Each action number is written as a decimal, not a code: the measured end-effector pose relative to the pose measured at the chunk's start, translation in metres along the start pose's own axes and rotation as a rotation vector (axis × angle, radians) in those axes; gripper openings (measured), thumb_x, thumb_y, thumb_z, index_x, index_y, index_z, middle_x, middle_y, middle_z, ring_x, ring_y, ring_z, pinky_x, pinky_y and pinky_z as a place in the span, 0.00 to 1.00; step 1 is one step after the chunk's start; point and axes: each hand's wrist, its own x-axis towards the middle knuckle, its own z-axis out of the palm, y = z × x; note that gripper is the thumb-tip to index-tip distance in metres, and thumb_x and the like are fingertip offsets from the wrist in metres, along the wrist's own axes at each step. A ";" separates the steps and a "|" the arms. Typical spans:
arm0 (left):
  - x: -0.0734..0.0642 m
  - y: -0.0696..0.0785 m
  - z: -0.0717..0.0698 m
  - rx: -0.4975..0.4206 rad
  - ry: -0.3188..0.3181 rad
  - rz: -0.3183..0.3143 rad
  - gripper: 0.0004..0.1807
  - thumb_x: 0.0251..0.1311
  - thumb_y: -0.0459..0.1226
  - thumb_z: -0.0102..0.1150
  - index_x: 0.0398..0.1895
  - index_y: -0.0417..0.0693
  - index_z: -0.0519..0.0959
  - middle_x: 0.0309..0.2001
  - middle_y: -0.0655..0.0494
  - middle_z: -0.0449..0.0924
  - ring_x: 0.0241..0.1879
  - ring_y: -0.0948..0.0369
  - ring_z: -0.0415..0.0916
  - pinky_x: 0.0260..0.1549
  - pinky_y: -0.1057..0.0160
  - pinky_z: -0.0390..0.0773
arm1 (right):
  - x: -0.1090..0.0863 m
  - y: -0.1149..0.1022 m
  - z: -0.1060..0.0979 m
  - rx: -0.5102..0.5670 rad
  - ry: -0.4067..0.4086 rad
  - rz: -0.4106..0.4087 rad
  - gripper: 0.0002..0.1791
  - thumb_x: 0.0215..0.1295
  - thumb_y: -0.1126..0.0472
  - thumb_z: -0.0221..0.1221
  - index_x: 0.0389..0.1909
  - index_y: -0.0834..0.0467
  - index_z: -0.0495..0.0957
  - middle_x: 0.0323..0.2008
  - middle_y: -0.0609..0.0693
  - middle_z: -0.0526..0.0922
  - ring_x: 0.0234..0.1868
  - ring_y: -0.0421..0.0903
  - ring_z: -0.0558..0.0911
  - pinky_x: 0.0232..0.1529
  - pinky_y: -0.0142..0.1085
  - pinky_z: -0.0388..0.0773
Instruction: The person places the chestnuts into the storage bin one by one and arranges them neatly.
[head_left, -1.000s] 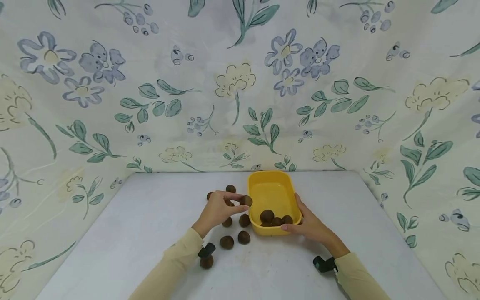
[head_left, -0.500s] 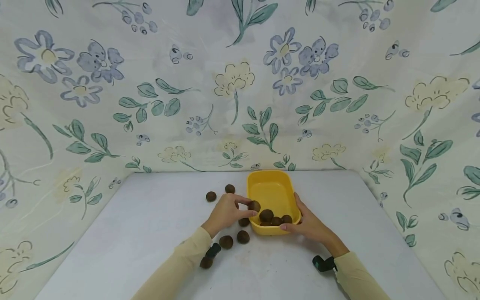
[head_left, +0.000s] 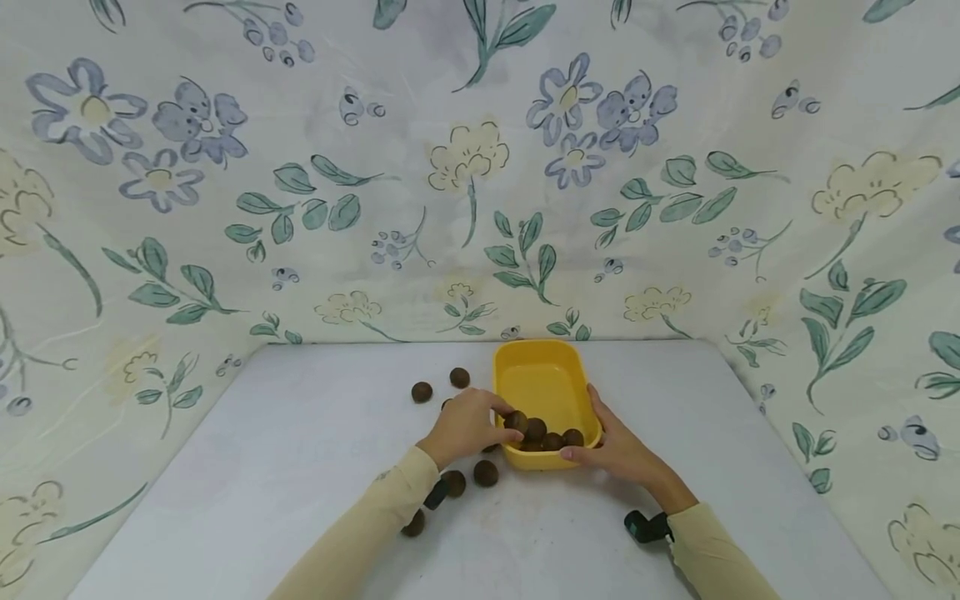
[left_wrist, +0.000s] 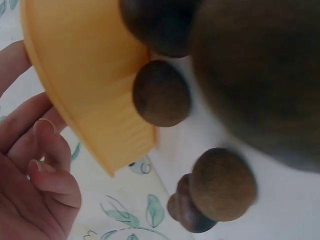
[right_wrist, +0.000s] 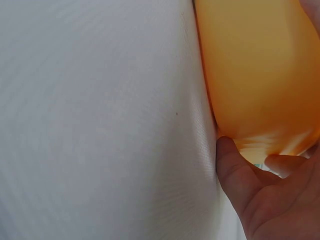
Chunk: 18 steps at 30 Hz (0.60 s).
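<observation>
A yellow plastic container (head_left: 546, 392) stands on the table with several brown wooden-looking balls (head_left: 553, 442) at its near end. At its left near side my left hand (head_left: 467, 427) pinches another brown ball (head_left: 516, 422) between thumb and fingers, just inside the rim. In the left wrist view, that hand's (left_wrist: 40, 155) other fingers curl beside the container wall (left_wrist: 85, 75). My right hand (head_left: 626, 450) grips the container's right side, thumb at the near rim and fingers along the wall. The right wrist view shows this hand (right_wrist: 270, 195) against the yellow wall (right_wrist: 260, 70).
Several loose brown balls lie left of the container: two behind my left hand, a far one (head_left: 422, 392) and a ball (head_left: 460, 377) nearer the container. Others, such as the ball (head_left: 486, 473), lie in front, partly under the left forearm. A floral cloth (head_left: 480, 208) hangs behind the white table (head_left: 322, 433).
My left hand has moved right and toward me, carrying the ball from outside the container's left edge to just inside its rim. The right hand and the container have stayed put.
</observation>
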 end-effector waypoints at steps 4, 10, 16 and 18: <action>0.006 0.004 -0.003 0.026 -0.021 0.012 0.22 0.53 0.53 0.78 0.44 0.49 0.90 0.43 0.58 0.90 0.35 0.64 0.76 0.40 0.62 0.83 | 0.000 -0.003 -0.002 -0.011 0.002 0.025 0.70 0.57 0.38 0.72 0.84 0.49 0.30 0.85 0.56 0.39 0.84 0.62 0.50 0.79 0.62 0.53; 0.014 0.011 -0.001 0.031 -0.093 -0.006 0.18 0.52 0.49 0.79 0.41 0.48 0.91 0.34 0.58 0.88 0.31 0.63 0.74 0.31 0.67 0.78 | 0.000 -0.003 -0.002 0.005 -0.001 0.041 0.70 0.58 0.39 0.72 0.84 0.49 0.31 0.85 0.56 0.39 0.84 0.62 0.49 0.79 0.62 0.53; 0.017 0.013 0.004 0.017 -0.115 -0.038 0.17 0.51 0.47 0.80 0.41 0.47 0.91 0.36 0.58 0.89 0.31 0.65 0.76 0.35 0.66 0.81 | 0.001 -0.004 -0.002 -0.010 -0.004 0.073 0.70 0.57 0.37 0.72 0.84 0.48 0.31 0.85 0.55 0.39 0.84 0.62 0.49 0.78 0.63 0.53; 0.019 0.014 0.005 0.009 -0.115 -0.047 0.18 0.51 0.47 0.80 0.42 0.48 0.91 0.37 0.58 0.90 0.32 0.64 0.77 0.36 0.64 0.82 | 0.002 -0.006 -0.003 -0.012 -0.002 0.079 0.70 0.57 0.37 0.72 0.85 0.48 0.31 0.85 0.55 0.40 0.84 0.62 0.49 0.78 0.63 0.53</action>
